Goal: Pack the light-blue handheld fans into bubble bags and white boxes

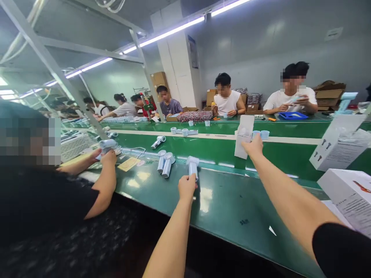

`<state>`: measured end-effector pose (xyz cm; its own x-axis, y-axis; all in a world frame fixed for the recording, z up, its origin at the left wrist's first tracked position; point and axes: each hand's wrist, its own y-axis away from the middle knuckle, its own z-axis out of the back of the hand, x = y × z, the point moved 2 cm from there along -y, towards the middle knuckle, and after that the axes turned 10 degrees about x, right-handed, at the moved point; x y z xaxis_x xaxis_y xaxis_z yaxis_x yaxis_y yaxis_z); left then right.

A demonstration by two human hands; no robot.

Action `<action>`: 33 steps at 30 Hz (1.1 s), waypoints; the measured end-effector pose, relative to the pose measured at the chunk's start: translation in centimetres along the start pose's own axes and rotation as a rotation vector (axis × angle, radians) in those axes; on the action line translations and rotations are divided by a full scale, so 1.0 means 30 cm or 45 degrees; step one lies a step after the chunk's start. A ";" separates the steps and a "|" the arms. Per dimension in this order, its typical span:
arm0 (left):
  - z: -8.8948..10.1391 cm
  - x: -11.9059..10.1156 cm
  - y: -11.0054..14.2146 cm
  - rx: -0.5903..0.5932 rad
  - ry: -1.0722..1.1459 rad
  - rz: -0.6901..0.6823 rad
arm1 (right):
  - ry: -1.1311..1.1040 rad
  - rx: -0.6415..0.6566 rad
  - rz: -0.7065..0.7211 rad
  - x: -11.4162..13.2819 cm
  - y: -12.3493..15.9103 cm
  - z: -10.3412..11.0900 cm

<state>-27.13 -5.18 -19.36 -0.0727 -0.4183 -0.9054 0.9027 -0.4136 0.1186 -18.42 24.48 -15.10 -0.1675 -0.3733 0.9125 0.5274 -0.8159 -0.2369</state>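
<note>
My left hand [187, 188] is closed around the handle of a light blue device shaped like a small hair dryer [192, 163], its round head pointing away from me. Farther out, my right hand [254, 147] reaches over the green belt. Its thumb lies across the front of a narrow white box [243, 135], and its other fingers are mostly hidden. Right behind that hand are light blue cup-shaped parts [264, 134]; I cannot tell whether the fingers touch one. Two more dryer-shaped devices [167, 165] rest on the green bench, left of my left hand.
A co-worker [43, 185] sits close on my left, handling a similar device. White printed boxes [346, 197] stand at right. More devices [159, 142] lie on the belt [214, 148]. Several people sit across it, one behind a blue tray [292, 116]. A metal post [87, 112] rises at left.
</note>
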 end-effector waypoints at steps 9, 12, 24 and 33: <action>-0.069 0.164 0.590 0.055 0.756 0.018 | -0.889 1.261 -0.803 0.193 0.781 -0.318; 0.165 0.396 0.829 -0.324 0.320 0.329 | -0.758 1.431 -0.865 0.192 0.928 -0.283; 0.860 0.902 1.147 -1.215 -0.159 1.020 | -0.621 2.163 -1.181 0.106 1.450 -0.167; 0.752 0.833 1.185 -0.790 0.181 0.660 | -0.736 2.013 -1.374 0.045 1.435 -0.127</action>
<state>-6.42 -48.58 -28.58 0.4348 -0.3100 -0.8455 0.8804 0.3440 0.3266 0.87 -12.82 -25.34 -0.7924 0.3387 0.5073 0.5980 0.5955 0.5365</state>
